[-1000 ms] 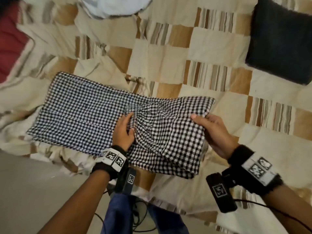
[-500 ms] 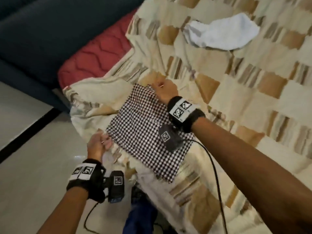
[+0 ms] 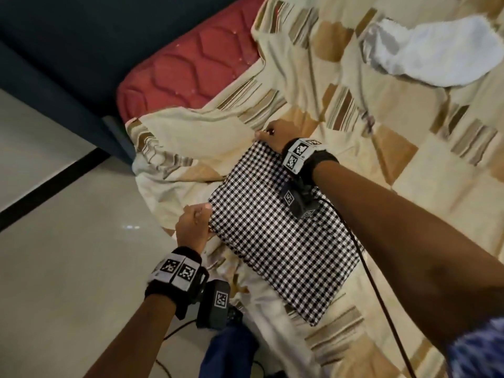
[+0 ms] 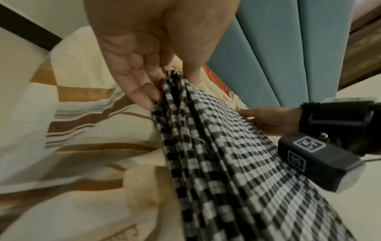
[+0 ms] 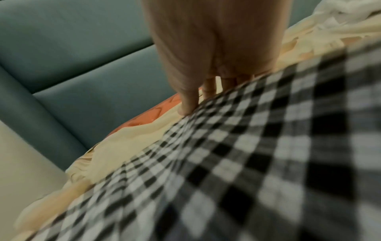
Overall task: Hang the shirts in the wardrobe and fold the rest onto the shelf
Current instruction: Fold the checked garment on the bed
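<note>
The left hand (image 3: pixel 193 227) is pinching the near corner of the checked garment (image 3: pixel 283 236), thumb on top and fingers (image 4: pixel 142 96) underneath, so that several stacked layers of black-and-white cloth are showing edge-on between them in the left wrist view. The right hand (image 3: pixel 274 136) is gripping the far corner of the same short edge, its fingers (image 5: pixel 187 104) curling down over the hem; that view is blurred, so how far they are wrapping under cannot be told. Between the two hands the edge is running straight, and the garment is lying folded into a flat rectangle on the patchwork bedcover (image 3: pixel 409 170), close to the side of the bed nearest the person. The right forearm is crossing over the folded cloth, its wrist camera hanging just above the fabric. Farther up the cover a white cloth (image 3: pixel 425 53) is lying crumpled, well apart from the checked piece. Beyond the cover's turned-back edge a red mattress (image 3: pixel 191 69) is showing against a dark blue padded headboard (image 3: pixel 68 50), with pale floor tiles (image 3: pixel 68 255) beside the bed.
</note>
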Demonstrator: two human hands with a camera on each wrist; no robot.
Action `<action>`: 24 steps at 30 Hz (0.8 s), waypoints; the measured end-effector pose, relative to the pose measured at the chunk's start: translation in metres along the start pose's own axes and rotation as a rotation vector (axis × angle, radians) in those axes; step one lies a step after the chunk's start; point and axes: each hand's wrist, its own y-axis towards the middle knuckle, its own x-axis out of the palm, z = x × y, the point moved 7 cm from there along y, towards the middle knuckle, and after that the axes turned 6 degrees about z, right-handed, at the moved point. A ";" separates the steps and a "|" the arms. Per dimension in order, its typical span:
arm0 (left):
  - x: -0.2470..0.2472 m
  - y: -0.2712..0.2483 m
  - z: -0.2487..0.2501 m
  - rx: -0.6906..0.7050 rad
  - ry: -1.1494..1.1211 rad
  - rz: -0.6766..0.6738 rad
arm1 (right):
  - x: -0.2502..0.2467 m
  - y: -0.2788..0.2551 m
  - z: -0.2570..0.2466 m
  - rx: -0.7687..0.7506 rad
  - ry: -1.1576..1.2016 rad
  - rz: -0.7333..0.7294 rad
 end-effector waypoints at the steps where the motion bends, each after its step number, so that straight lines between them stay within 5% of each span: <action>1: 0.000 -0.001 -0.001 -0.016 0.010 -0.017 | 0.002 0.003 0.001 0.016 0.008 -0.012; 7: -0.006 -0.016 0.021 0.114 0.024 -0.035 | -0.016 -0.012 0.000 -0.009 0.200 -0.222; 10: -0.004 -0.043 0.041 0.135 -0.273 -0.067 | -0.054 -0.041 0.008 -0.018 0.597 -0.218; 13: 0.011 -0.065 0.050 0.008 -0.484 -0.140 | -0.083 -0.058 0.024 -0.017 0.820 -0.219; 17: 0.028 -0.034 0.026 -0.205 -0.418 -0.051 | -0.065 -0.039 0.043 0.093 0.510 -0.109; 20: 0.042 -0.012 0.005 -0.354 -0.451 -0.147 | -0.042 -0.044 0.068 0.208 0.325 -0.162; 24: 0.050 -0.045 -0.002 -0.326 -0.522 -0.145 | -0.046 -0.095 0.121 0.272 0.364 -0.227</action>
